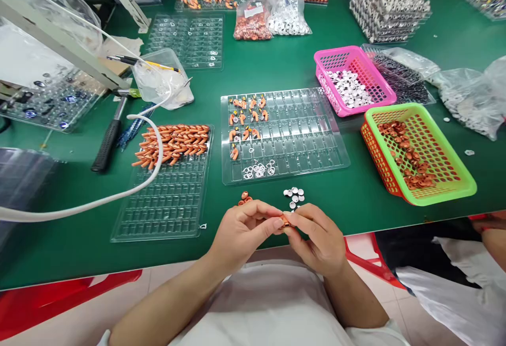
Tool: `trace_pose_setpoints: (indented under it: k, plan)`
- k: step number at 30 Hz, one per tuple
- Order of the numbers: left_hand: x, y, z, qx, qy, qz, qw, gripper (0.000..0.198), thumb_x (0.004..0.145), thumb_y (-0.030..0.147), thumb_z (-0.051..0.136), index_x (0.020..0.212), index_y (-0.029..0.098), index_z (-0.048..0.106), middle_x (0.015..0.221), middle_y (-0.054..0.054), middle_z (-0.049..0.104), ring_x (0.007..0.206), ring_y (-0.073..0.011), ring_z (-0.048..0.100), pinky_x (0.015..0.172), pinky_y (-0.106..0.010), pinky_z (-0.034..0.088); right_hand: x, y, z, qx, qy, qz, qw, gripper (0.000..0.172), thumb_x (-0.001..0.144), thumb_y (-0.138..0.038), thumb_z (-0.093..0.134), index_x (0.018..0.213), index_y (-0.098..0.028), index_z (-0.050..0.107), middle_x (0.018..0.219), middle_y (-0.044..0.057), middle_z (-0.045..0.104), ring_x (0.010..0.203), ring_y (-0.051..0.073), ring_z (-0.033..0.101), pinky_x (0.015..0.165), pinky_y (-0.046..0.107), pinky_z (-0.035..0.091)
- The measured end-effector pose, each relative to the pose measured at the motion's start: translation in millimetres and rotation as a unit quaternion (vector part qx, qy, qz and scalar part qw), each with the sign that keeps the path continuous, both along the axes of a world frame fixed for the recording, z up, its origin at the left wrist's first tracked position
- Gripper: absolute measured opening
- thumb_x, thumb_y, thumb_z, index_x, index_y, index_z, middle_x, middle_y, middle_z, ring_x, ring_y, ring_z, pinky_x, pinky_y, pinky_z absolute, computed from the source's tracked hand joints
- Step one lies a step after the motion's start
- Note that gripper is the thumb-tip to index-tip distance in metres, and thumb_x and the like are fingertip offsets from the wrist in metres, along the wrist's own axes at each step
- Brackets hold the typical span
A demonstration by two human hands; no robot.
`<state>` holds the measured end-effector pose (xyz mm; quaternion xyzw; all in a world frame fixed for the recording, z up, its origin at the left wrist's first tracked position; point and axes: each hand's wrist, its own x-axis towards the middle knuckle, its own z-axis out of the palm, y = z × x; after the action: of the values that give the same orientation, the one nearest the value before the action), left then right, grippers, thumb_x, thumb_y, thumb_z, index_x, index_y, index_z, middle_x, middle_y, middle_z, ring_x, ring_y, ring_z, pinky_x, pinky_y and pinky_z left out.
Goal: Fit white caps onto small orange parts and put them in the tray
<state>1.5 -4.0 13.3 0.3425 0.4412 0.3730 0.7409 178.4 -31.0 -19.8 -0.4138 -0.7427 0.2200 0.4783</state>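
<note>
Over the table's front edge, my left hand [249, 233] and my right hand [318, 238] meet with fingertips pinching one small copper-coloured part [285, 221]. Fingers hide much of it. Just beyond my left hand lie a few loose copper-coloured pieces [244, 197]; past my right fingers is a cluster of white discs [293, 197]. A clear compartment tray [304, 135] farther back holds orange curved pieces [245, 134] with dark and yellow bits, and white rings [259, 170]. To the left, glossy copper-coloured curved pieces [174, 143] fill the far end of another clear tray [160, 211].
At right stand a pink basket [322, 80] of white discs and a green basket [466, 180] of copper-coloured pieces. A white tube [158, 156] arches over the left tray near a hammer [106, 143]. Filled bags [253, 22] and stacked trays [389, 6] sit behind. Another person's arm [496, 246] is at right.
</note>
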Motion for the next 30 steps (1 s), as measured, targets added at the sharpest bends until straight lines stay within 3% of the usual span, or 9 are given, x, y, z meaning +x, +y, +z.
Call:
trace_pose_setpoints:
  k: [13,18,30]
  plan:
    - [-1.8,-0.3,-7.3,-0.039,-0.064,-0.008,0.997,0.01,0.075,0.019,0.082,0.078,0.014,0.075,0.071,-0.002,0.077,0.065,-0.0116,0.072,0.066,-0.02,0.061,-6.7,-0.5,-4.4,-0.053,0.091,0.024,0.994,0.032,0.093,-0.014,0.054,0.122,-0.024,0.058,0.091,0.007,0.06,0.083,0.02,0.059,0.065,0.034,0.057]
    - [-2.5,-0.8,-9.0,-0.032,-0.074,-0.003,0.997,0.008,0.077,0.017,0.081,0.079,0.013,0.075,0.071,-0.002,0.076,0.067,-0.0117,0.072,0.067,-0.021,0.061,-7.6,-0.4,-6.4,-0.085,0.137,0.057,0.985,0.035,0.092,-0.009,0.053,0.123,-0.024,0.057,0.11,0.01,0.066,0.101,0.022,0.063,0.08,0.039,0.058]
    - [-2.0,-2.9,-12.5,-0.041,-0.079,-0.002,0.996,0.011,0.078,0.018,0.08,0.079,0.012,0.07,0.073,-0.002,0.076,0.067,-0.0108,0.072,0.068,-0.02,0.06,-8.7,2.0,-2.4,-0.07,0.096,0.038,0.992,0.033,0.092,-0.01,0.053,0.122,-0.023,0.058,0.1,0.009,0.07,0.09,0.021,0.066,0.076,0.038,0.058]
